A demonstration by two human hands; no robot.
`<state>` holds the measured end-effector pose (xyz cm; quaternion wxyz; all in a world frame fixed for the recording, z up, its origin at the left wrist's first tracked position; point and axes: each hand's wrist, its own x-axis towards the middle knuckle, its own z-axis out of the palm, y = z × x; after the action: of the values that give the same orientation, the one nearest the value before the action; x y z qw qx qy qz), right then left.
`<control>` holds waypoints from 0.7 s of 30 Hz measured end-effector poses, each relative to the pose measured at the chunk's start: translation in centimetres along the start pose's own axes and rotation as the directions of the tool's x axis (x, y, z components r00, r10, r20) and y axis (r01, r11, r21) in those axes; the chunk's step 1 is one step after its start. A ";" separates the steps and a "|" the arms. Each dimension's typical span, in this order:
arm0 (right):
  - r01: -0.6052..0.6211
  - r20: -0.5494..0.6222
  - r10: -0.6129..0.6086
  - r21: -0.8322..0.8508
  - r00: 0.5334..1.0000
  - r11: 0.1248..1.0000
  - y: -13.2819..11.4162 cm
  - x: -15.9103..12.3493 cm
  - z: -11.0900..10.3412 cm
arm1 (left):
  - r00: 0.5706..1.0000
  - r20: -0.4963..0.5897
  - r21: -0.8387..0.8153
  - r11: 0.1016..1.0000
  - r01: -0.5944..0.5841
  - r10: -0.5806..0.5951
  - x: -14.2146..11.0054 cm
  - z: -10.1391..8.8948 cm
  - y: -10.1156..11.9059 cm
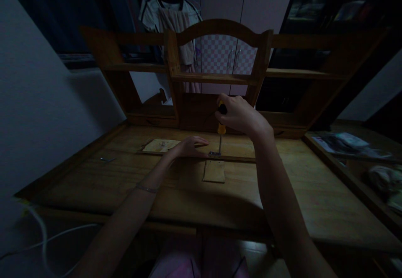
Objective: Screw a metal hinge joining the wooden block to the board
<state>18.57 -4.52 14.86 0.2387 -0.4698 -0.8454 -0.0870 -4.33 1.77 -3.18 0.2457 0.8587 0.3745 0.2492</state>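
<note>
My right hand [240,114] is closed around the top of a yellow-and-black screwdriver [221,129] held upright, its tip down on a small metal bracket [215,153] on the wooden desk [176,186]. My left hand [190,146] lies flat on the desk just left of the bracket, fingers stretched toward it. A small light wooden piece [214,171] lies just in front of the bracket. Another flat light board [160,145] lies left of my left hand.
A wooden shelf unit [220,52] stands at the back of the desk. Clothes hang on a hanger [172,14] behind it. Papers [345,142] lie on a surface at the right. White cables [40,236] run at the lower left. A small metal part [106,159] lies at the left.
</note>
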 end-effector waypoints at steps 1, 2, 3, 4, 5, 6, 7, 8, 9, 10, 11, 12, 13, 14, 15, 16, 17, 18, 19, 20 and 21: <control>-0.001 -0.003 0.001 -0.006 1.000 1.000 -0.1 0.0 0.1 | 1.000 0.002 0.000 1.000 0.001 -0.001 0.0 -0.1 0.1; -0.002 -0.002 0.002 -0.008 1.000 1.000 -0.2 0.0 0.1 | 1.000 0.006 -0.002 1.000 0.004 -0.004 0.0 -0.1 0.2; -0.003 0.002 0.003 -0.008 1.000 1.000 -0.3 0.0 0.1 | 1.000 0.010 -0.006 1.000 0.008 -0.007 0.0 -0.2 0.4; -0.005 0.005 0.006 -0.007 1.000 1.000 -0.3 0.0 0.1 | 1.000 0.013 -0.010 1.000 0.011 -0.011 0.0 -0.2 0.5; -0.008 0.004 0.008 -0.007 1.000 1.000 -0.3 0.0 0.1 | 1.000 0.014 -0.014 1.000 0.015 -0.014 -0.1 -0.2 0.6; -0.008 0.001 0.008 -0.006 1.000 1.000 -0.3 0.0 0.1 | 1.000 0.015 -0.013 1.000 0.018 -0.018 -0.1 -0.2 0.7; -0.004 -0.004 0.004 -0.005 1.000 1.000 -0.2 0.0 0.0 | 1.000 0.010 -0.012 1.000 0.020 -0.020 -0.1 -0.2 0.7; 0.004 -0.005 -0.004 0.000 1.000 1.000 -0.1 0.0 -0.2 | 1.000 0.002 -0.011 1.000 0.021 -0.021 -0.1 -0.2 0.6; 0.010 -0.004 -0.010 0.008 1.000 1.000 0.1 0.0 -0.4 | 1.000 -0.004 -0.013 1.000 0.018 -0.018 -0.1 -0.1 0.4; 0.011 0.001 -0.011 0.018 1.000 1.000 0.3 0.0 -0.6 | 1.000 -0.010 -0.024 1.000 0.014 -0.015 -0.1 0.0 0.2; 0.004 0.007 -0.004 0.029 1.000 1.000 0.6 0.0 -0.8 | 1.000 -0.013 -0.043 0.999 0.010 -0.011 -0.1 0.1 -0.1; -0.011 0.010 0.011 0.038 1.000 0.999 0.9 0.0 -1.0 | 1.000 -0.016 -0.066 0.998 0.006 -0.007 -0.1 0.2 -0.4; -0.031 0.011 0.031 0.044 0.999 0.999 1.1 -0.1 -1.1 | 1.000 -0.019 -0.087 0.996 0.002 -0.004 0.0 0.2 -0.6; -0.052 0.011 0.051 0.048 0.999 0.998 1.4 -0.1 -1.3 | 1.000 -0.018 -0.101 0.995 -0.002 0.000 0.0 0.3 -0.8; -0.066 0.008 0.066 0.051 0.998 0.997 1.5 -0.1 -1.4 | 1.000 -0.018 -0.108 0.994 -0.006 0.004 0.1 0.3 -0.9; -0.070 0.007 0.070 0.054 0.998 0.996 1.7 -0.1 -1.4 | 1.000 -0.020 -0.107 0.994 -0.010 0.008 0.1 0.3 -1.0; -0.066 0.004 0.066 0.058 0.998 0.996 1.7 -0.1 -1.4 | 1.000 -0.021 -0.105 0.994 -0.014 0.012 0.1 0.3 -1.0; -0.057 0.002 0.057 0.061 0.998 0.997 1.7 -0.1 -1.4 | 1.000 -0.020 -0.108 0.994 -0.018 0.016 0.1 0.3 -0.9; -0.043 -0.001 0.043 0.062 0.999 0.997 1.6 -0.1 -1.4 | 1.000 -0.016 -0.113 0.993 -0.021 0.019 0.0 0.2 -0.8; -0.029 -0.003 0.029 0.063 1.000 0.998 1.5 -0.1 -1.4 | 1.000 -0.013 -0.118 0.993 -0.022 0.020 0.0 0.2 -0.7; -0.018 -0.005 0.019 0.064 1.000 0.998 1.4 -0.1 -1.4 | 1.000 -0.013 -0.122 0.992 -0.022 0.021 -0.1 0.2 -0.6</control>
<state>20.27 -4.32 15.95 0.2566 -0.4695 -0.8428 -0.0590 -4.54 2.02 -3.67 0.2927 0.8446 0.3507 0.2794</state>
